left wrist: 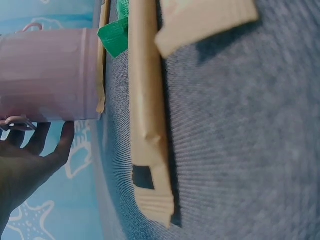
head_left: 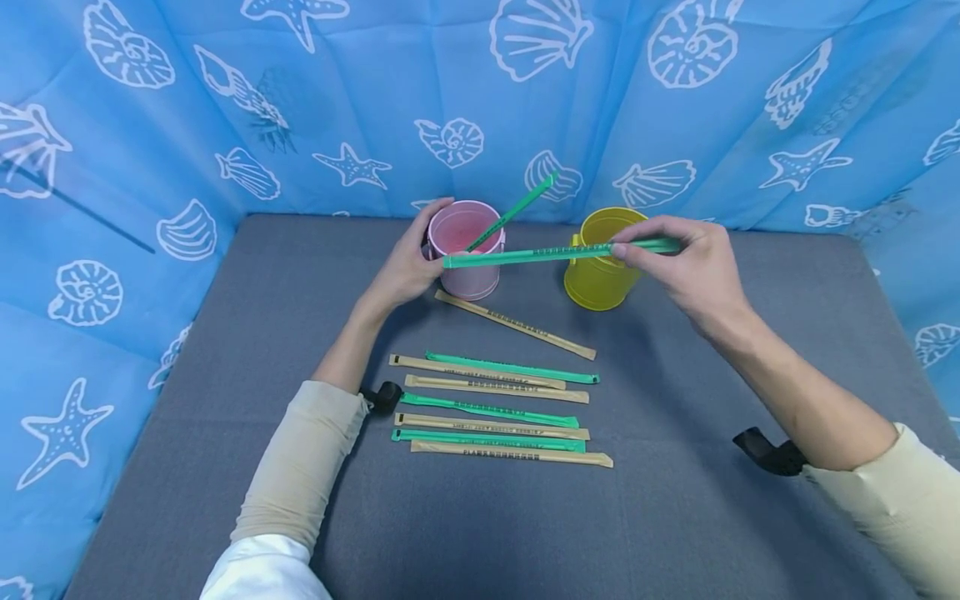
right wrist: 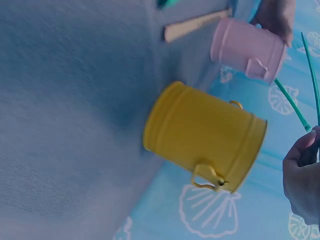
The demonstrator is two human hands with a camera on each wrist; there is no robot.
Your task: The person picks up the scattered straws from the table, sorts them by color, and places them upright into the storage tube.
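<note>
Green wrapping covers the straw (head_left: 525, 257) that the right hand (head_left: 697, 267) pinches near one end above the buckets, probably to leave its long part free. The left hand's (head_left: 408, 267) grip curls round the pink bucket (head_left: 476, 285), likely steadying it; a second green straw (head_left: 517, 208) leans out of that bucket. From the head, the right hand overlaps the yellow bucket (head_left: 600, 287); the right wrist view shows them apart. Only the head view takes in all the straws lying on the bench (head_left: 675, 500).
</note>
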